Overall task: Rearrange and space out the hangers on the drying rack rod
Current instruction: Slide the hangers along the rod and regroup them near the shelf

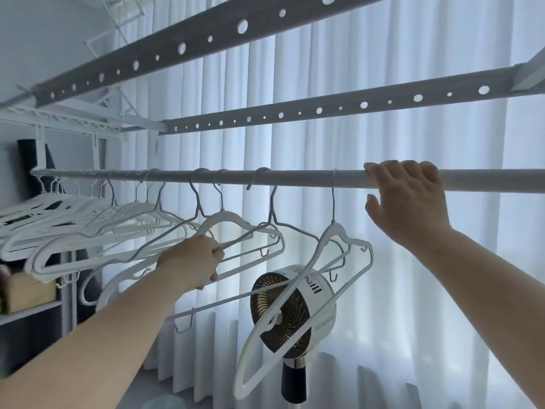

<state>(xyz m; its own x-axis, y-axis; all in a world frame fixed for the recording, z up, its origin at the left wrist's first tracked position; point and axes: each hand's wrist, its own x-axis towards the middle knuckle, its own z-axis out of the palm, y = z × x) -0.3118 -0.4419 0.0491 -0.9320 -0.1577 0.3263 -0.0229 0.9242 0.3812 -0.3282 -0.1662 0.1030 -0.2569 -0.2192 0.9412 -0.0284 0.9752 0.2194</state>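
The left grip is closed in a fist around the lower shoulder of a white hanger, whose hook sits on the rod above and slightly right of that grip. The right grip has its fingers hooked over the top of the rod and its thumb spread apart below it.

Just left of the right grip, a single hanger hangs tilted on its own. Between it and the left grip another hook rides the rod. Left of the left grip, a crowded bunch of hangers fans out along the rod's far end.

Below and between the two grips stands a fan. Far left of the left grip and lower, a tan box sits on a shelf. What is in the box cannot be made out.
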